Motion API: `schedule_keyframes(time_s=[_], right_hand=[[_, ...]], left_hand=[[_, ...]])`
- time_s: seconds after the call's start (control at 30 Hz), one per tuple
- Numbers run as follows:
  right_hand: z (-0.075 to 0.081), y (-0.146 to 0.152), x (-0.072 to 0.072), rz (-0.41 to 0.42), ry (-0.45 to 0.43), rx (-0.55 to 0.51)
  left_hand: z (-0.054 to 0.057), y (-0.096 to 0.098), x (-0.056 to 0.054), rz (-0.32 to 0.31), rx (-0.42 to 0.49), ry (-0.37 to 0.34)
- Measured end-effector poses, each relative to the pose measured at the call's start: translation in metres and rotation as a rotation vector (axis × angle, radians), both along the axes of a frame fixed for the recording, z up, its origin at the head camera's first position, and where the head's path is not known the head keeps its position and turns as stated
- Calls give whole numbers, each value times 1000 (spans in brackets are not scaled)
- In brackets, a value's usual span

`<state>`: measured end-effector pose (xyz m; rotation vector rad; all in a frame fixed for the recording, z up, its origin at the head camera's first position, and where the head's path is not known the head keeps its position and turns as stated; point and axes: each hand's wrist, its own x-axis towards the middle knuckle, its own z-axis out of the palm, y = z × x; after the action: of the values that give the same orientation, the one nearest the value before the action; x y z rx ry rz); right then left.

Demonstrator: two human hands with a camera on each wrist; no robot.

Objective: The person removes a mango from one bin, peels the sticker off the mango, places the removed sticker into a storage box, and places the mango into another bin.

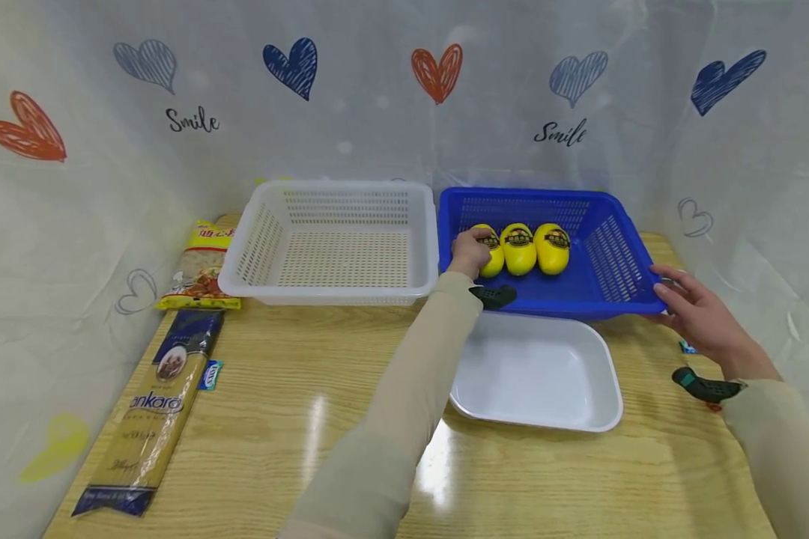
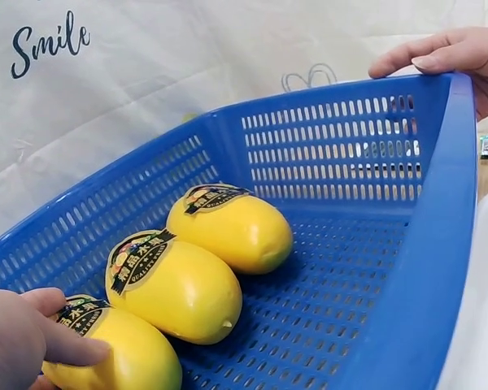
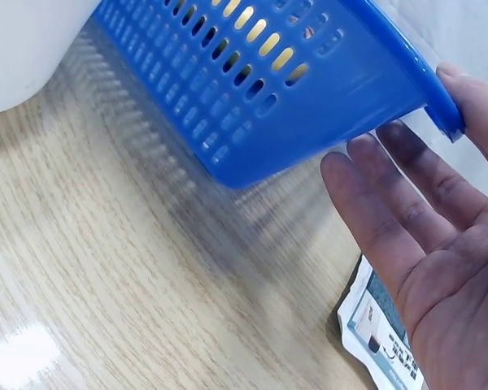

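- In the blue basket [image 1: 573, 307]: left hand [image 1: 470, 253], fingers partly curled, grips the leftmost yellow fruit [image 1: 493, 262].
- At its right end: right hand [image 1: 704, 318], fingers parted, holds the rim [image 1: 637, 251].

Beige sleeves [image 1: 414, 382] end beside dark wrist-worn devices [image 1: 704, 386].

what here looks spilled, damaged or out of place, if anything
Nothing plainly stands out: no spill or damage shows. The three yellow fruits lie in a row in the blue basket. The pasta packet lies slantwise on the table's left side, but looks intact.
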<state>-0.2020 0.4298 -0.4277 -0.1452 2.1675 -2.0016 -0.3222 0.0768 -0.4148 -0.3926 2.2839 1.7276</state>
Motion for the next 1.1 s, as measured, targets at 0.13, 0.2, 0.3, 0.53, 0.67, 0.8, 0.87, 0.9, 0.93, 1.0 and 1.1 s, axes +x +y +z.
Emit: schedule_keyframes(time_s=[0.13, 0.2, 0.3, 0.53, 0.67, 0.8, 0.87, 0.9, 0.93, 1.0, 1.1], right_hand=[[-2, -1, -3, 15, 3, -33], [-2, -2, -4, 16, -1, -31], [-2, -3, -4, 7, -11, -1], [-1, -3, -3, 9, -8, 43], [-2, -3, -4, 1, -10, 52], [-2, -2, -4, 5, -16, 35], [-2, -2, -3, 5, -22, 27], [-2, -1, -3, 4, -24, 25], [-2, -1, -3, -2, -23, 35], [-2, 0, -3, -2, -21, 37], [-2, 1, -3, -4, -18, 40]], left_hand=[[-1, -2, -1, 10, -1, -9], [-1, -2, 0, -1, -13, -6], [-2, -3, 1, -28, -36, 6], [3, -4, 7, -79, -88, 74], [5, -3, 8, -114, -153, 65], [8, -6, 8, -165, -152, 48], [8, -7, 5, -177, -86, 41], [10, -8, 5, -180, -44, 34], [12, -9, 5, -184, 0, 32], [16, -10, 4, -189, 103, 30], [27, -12, 7, -197, 218, 53]])
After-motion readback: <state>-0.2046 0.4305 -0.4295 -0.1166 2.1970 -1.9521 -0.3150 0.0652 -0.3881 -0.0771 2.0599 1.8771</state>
